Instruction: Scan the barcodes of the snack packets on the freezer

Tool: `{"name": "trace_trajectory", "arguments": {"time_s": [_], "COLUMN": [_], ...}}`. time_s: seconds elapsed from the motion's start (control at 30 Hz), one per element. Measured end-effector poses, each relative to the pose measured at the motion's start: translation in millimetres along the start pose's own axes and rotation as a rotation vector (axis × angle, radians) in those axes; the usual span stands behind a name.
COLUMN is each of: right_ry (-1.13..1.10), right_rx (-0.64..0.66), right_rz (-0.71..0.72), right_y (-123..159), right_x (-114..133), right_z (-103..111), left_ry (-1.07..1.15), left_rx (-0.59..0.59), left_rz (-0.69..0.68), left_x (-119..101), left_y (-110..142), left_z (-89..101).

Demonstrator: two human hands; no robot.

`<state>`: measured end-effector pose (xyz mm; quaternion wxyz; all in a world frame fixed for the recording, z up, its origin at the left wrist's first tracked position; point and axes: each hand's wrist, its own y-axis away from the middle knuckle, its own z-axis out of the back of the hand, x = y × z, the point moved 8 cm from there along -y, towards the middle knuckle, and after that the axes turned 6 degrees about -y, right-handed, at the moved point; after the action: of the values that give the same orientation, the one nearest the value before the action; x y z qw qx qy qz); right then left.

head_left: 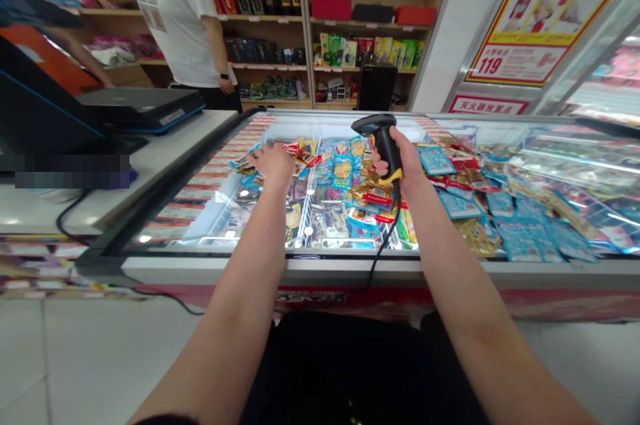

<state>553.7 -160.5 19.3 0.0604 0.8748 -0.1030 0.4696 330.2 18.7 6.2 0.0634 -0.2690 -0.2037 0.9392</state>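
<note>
My right hand [410, 162] is wrapped round the handle of a black and yellow barcode scanner [386, 145], held upright above the glass lid. Its black cable [385, 245] hangs down over the front edge of the freezer. My left hand [275, 162] reaches over a small pile of red, brown and blue snack packets [306, 157], its fingers spread at the pile's left part; the fingertips are partly hidden. Gold and red packets [375, 192] lie just below the scanner. To the right, a larger heap holds several blue packets [525, 235], with red and gold ones among them.
The chest freezer [210, 268] has a glass top with frozen goods in wire baskets beneath. On the left, a counter [115, 192] carries a dark scale [145, 108] and a screen. Behind the freezer stand a person in a white shirt [175, 12] and shelves [265, 15] of bottles.
</note>
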Motion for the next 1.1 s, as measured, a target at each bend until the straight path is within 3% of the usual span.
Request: {"name": "trace_trajectory", "arguments": {"time_s": [0.1, 0.17, 0.3, 0.37, 0.43, 0.5, 0.6, 0.77, 0.9, 1.1], "right_ry": [-0.031, -0.067, -0.128, -0.149, -0.160, -0.156, -0.141, -0.134, -0.131, -0.091], "right_rx": [0.004, 0.006, 0.016, 0.021, 0.029, 0.032, 0.033, 0.053, 0.056, 0.038], "right_rz": [0.005, 0.003, -0.011, -0.013, -0.010, -0.009, -0.007, -0.007, -0.013, -0.029], "right_y": [0.7, 0.9, 1.0, 1.5, 2.1, 2.5, 1.5, -1.6, -2.7, -3.0], "right_x": [3.3, 5.6, 9.8, 11.6, 13.1, 13.7, 13.3, 11.3, 8.8, 3.1], "right_z": [1.3, 3.2, 7.2, 8.4, 8.7, 8.9, 9.6, 9.3, 8.5, 6.2], "left_ry": [0.122, 0.297, 0.607, 0.552, 0.413, 0.274, 0.109, -0.017, 0.013, 0.166], "left_rx": [0.032, 0.129, 0.384, 0.479, 0.498, 0.471, 0.443, 0.472, 0.474, 0.402], "left_rz": [-0.098, -0.249, -0.657, -0.865, -1.076, -1.162, -1.103, -0.902, -0.884, -0.547], "left_x": [-23.0, -52.6, -121.2, -145.7, -160.6, -164.6, -158.8, -135.7, -126.2, -100.5], "left_y": [5.7, 18.6, 78.7, 117.2, 151.0, 167.9, 164.7, 130.3, 107.0, 64.1], "left_z": [-7.0, -16.3, -25.8, -28.9, -31.1, -35.8, -47.0, -67.0, -73.5, -71.1]}}
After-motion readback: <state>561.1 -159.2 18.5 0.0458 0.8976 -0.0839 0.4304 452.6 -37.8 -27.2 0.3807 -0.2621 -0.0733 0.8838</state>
